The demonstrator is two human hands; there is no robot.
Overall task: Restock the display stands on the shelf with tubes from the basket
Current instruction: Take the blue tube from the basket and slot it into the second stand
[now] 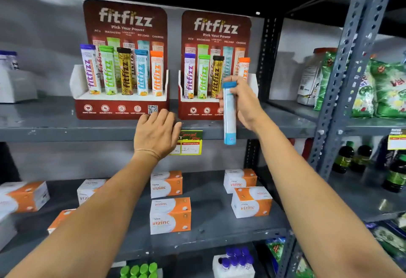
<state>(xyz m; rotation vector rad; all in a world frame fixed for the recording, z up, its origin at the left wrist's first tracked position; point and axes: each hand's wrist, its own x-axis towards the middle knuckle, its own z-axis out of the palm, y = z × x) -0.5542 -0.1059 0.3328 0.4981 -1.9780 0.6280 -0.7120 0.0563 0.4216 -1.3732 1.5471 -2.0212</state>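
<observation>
From the head camera, the right hand [242, 102] grips a blue-capped tube [229, 114] near its top, fingers wrapped around it, the tube hanging upright. Just behind that hand stands the right display stand [216, 36], holding purple, green, gold and orange tubes, with a gap just above the held tube. The left hand [157, 132] holds nothing, fingers loosely curled, lying flat on the shelf [55, 121] edge. Just above it sits the left display stand [125, 23] with five tubes. Below both hands lie orange-and-white boxes [170, 215].
</observation>
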